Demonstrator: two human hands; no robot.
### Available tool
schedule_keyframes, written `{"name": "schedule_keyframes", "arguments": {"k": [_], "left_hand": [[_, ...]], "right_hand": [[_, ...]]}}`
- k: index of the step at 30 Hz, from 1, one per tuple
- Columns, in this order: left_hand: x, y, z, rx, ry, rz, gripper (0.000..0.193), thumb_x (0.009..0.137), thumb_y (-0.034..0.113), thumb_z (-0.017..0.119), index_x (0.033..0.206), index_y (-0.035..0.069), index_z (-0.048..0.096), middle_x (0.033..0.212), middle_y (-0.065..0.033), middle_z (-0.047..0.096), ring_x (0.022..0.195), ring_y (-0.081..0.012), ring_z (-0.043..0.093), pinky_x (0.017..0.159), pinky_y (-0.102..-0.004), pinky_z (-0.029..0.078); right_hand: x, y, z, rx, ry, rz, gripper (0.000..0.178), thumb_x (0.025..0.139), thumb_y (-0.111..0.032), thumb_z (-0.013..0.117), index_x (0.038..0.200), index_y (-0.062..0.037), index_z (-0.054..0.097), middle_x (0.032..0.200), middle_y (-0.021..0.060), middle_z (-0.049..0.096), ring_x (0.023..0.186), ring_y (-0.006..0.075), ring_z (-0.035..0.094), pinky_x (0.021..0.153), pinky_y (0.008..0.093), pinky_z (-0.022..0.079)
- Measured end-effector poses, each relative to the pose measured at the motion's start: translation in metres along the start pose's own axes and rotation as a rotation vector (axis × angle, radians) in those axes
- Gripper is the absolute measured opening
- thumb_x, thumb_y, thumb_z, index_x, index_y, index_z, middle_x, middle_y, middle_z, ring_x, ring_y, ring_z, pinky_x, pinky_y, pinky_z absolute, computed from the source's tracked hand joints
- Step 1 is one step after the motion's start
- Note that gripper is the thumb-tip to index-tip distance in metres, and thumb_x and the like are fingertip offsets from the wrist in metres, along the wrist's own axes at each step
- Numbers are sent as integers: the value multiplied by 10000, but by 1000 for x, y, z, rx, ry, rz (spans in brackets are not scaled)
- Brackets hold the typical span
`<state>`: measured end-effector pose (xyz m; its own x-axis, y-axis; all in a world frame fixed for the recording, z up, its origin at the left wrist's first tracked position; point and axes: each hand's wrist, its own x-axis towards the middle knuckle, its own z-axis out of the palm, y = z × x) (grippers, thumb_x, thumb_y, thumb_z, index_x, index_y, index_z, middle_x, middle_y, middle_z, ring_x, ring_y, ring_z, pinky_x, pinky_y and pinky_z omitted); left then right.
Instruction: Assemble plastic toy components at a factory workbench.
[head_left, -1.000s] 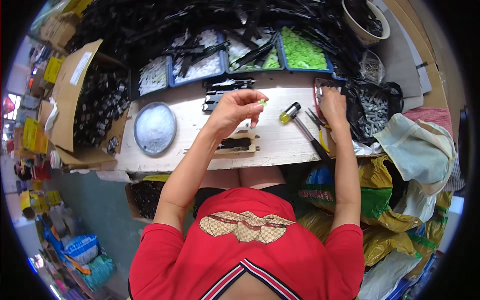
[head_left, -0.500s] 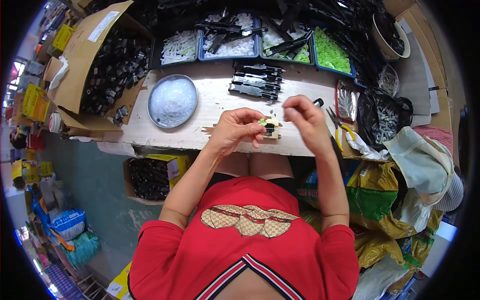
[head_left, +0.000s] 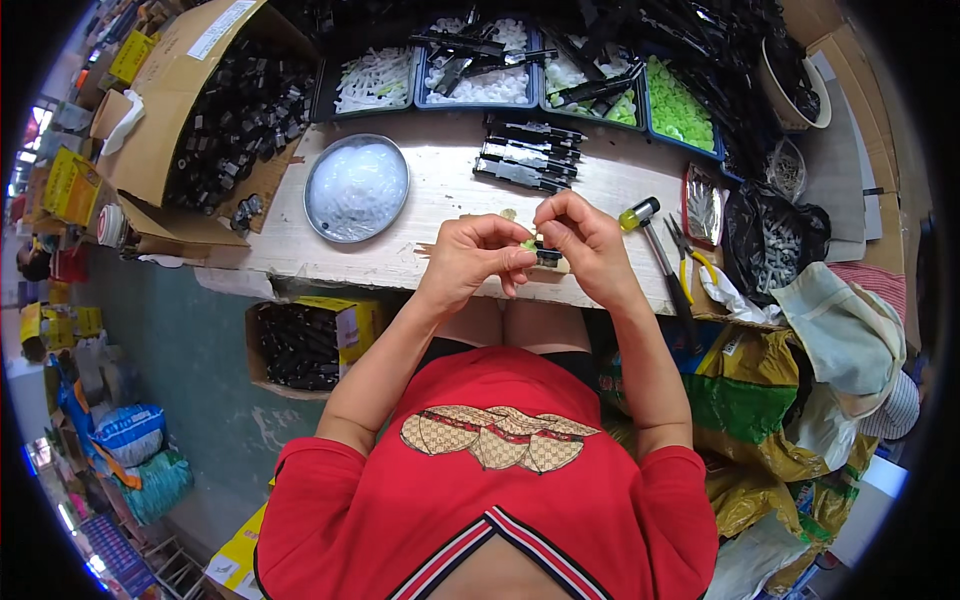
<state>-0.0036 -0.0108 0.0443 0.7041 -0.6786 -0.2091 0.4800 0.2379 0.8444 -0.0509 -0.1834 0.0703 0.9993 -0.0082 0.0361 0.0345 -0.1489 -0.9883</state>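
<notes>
My left hand (head_left: 470, 258) pinches a small light-green plastic piece (head_left: 529, 244) between thumb and fingers, close to the table's front edge. Beside it, my right hand (head_left: 590, 250) has thumb and forefinger closed together; whatever is between them is too small to make out. Below the fingertips a small black part (head_left: 547, 257) sits on a cream-coloured block, mostly covered by both hands. Beyond the hands, several long black parts with silvery strips (head_left: 528, 155) lie stacked in a row.
A round metal dish (head_left: 312, 212) of translucent pieces stands left. A hammer (head_left: 658, 243) and yellow-handled pliers (head_left: 688, 256) lie right. Trays of white and green pieces (head_left: 680, 105) line the back. An open carton (head_left: 150, 165) of black parts is far left, a black bag (head_left: 740, 225) far right.
My right hand has come down and left, from raised beside the block to close against my left hand. The hammer's head shows more fully. The view has shifted slightly.
</notes>
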Motion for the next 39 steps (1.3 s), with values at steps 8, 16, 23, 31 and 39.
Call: {"name": "schedule_keyframes", "arguments": {"k": [8,16,23,31,39], "left_hand": [[0,-5,-1,69,97,156,162,796,49,667,932,-21,611,722,-77,632,588,-117,613,462,-224,510],[1,-9,-5,27,140,192,155,785,54,682,893,-13,594,711,-77,629,561,-118,611,454,-224,506],[-3,-8,-1,15,168,173,145,827,84,644,917,-19,597,743,-83,639,589,-116,616,489,-221,514],[-6,-11,-5,17,172,190,158,871,118,594,939,-24,612,773,-85,643,626,-102,607,519,-207,507],[-4,-11,-27,978,357,642,84,741,71,673,824,64,673,807,-37,610,801,-166,532,676,-298,408]], "right_hand": [[0,12,12,1,9,-10,45,865,-24,535,886,4,561,851,1,536,769,63,507,693,206,431],[-7,11,18,-193,162,-232,127,785,-29,616,910,-15,599,823,76,598,746,190,568,672,269,434],[-8,13,18,-582,175,-550,181,718,25,651,884,-37,619,793,60,624,702,206,587,661,297,406],[-5,16,25,-691,191,-600,134,711,-22,640,834,-49,594,775,47,602,705,197,568,664,310,381],[0,27,12,-944,-18,-499,96,748,-70,620,829,-65,568,747,49,547,732,203,537,680,326,339]]}}
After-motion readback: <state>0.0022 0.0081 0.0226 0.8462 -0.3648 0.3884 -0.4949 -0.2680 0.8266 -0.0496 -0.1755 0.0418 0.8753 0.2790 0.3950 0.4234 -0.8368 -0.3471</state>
